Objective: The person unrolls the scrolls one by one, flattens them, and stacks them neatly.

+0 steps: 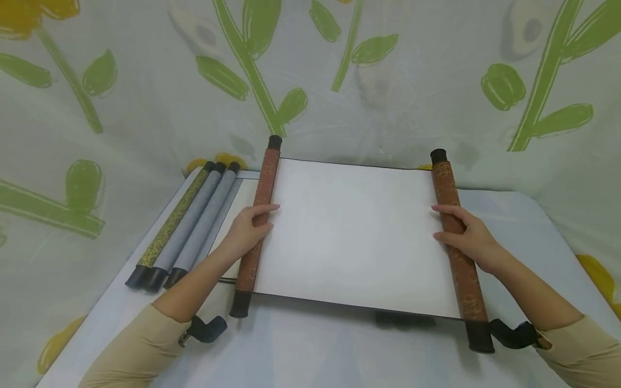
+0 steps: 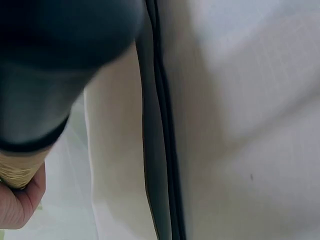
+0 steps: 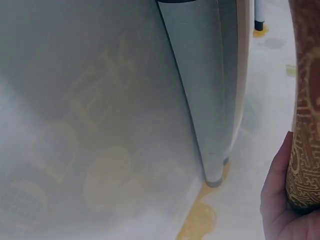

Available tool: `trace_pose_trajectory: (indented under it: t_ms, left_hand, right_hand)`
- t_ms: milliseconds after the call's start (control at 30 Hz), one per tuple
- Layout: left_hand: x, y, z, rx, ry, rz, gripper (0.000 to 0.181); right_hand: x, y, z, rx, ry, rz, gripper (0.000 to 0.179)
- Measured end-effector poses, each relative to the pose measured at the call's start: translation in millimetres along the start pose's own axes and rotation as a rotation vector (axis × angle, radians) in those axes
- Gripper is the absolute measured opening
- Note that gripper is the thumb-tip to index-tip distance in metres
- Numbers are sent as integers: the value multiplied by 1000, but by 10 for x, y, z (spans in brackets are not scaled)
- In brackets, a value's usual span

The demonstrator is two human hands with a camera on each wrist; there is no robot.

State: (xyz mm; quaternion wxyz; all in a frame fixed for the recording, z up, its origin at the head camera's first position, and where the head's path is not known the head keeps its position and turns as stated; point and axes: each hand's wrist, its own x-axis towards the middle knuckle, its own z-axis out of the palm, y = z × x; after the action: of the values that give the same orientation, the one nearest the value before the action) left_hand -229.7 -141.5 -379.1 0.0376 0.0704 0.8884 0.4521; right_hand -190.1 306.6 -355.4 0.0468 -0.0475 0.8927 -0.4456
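Observation:
A partly unrolled scroll, its white sheet (image 1: 354,231) stretched between two reddish-brown patterned rolls, is held up over the table. My left hand (image 1: 245,229) grips the left roll (image 1: 268,178) near its middle, thumb and fingers around it. The right hand (image 1: 473,240) holds the right roll (image 1: 445,188) in the same way. Black knobs cap both rolls. In the left wrist view a black end knob (image 2: 65,40) hides most of the roll, with part of the hand (image 2: 15,207) below it. The right wrist view shows the patterned roll (image 3: 306,150) and the hand (image 3: 280,200) around it.
Several rolled scrolls lie at the left of the pale table (image 1: 310,350): a yellow-and-black patterned one (image 1: 177,210) and grey ones (image 1: 206,221). A flat cream sheet (image 1: 237,207) lies partly under the held scroll. A dark object (image 1: 405,319) shows beneath its lower edge. A flower-printed curtain (image 1: 388,108) hangs behind.

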Motion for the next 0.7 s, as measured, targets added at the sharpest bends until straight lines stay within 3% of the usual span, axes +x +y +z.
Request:
trace_pose_trajectory:
  t_ms: [300, 567, 700]
  left_hand:
    - [-10, -42, -59, 31, 9, -13, 39]
    - [-1, -93, -104, -22, -7, -26, 45]
    - [3, -86, -109, -9, -8, -29, 47]
  right_hand:
    - [-11, 43, -61, -21, -49, 22, 57]
    - [-34, 29, -53, -37, -1, 66, 79]
    - [-38, 25, -56, -35, 1, 65, 81]
